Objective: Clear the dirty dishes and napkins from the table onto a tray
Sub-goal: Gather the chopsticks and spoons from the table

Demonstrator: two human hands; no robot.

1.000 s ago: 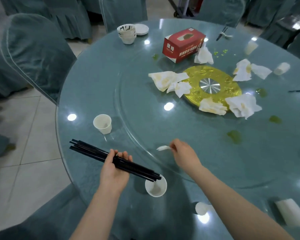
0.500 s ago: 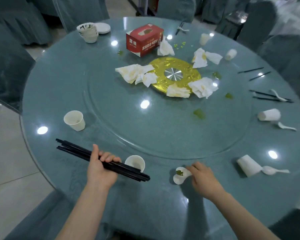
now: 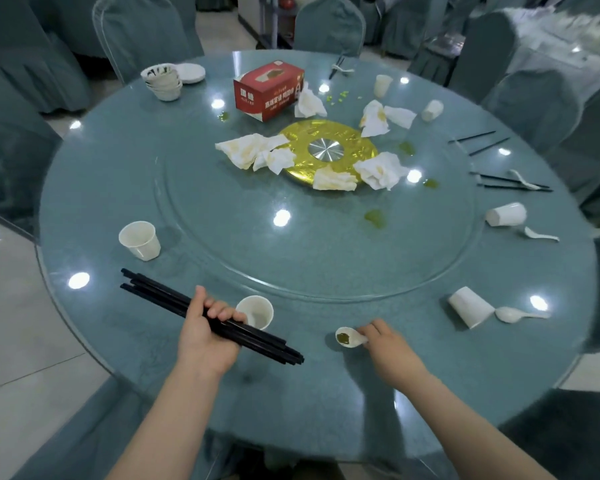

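The left hand [image 3: 205, 336] is curled round a bundle of long black chopsticks [image 3: 201, 313], held above the near edge of the round teal glass-topped table [image 3: 94, 188]; they look stiff, light and slick, so a grip near the middle seems best to keep the bundle from fanning. The right hand [image 3: 390, 348] pinches the handle of a small white ceramic spoon [image 3: 350, 337] with a green smear in its bowl, low over the glass near the table's front; I judge it brittle and slippery, safest taken by the handle and kept level. A white paper cup [image 3: 257, 311] stands just beside the left fingers. Crumpled stained white napkins [image 3: 253, 154], soft and weightless, lie around the gold centre disc [image 3: 326, 152]. No tray shows, and the right fingertips are partly hidden behind the spoon
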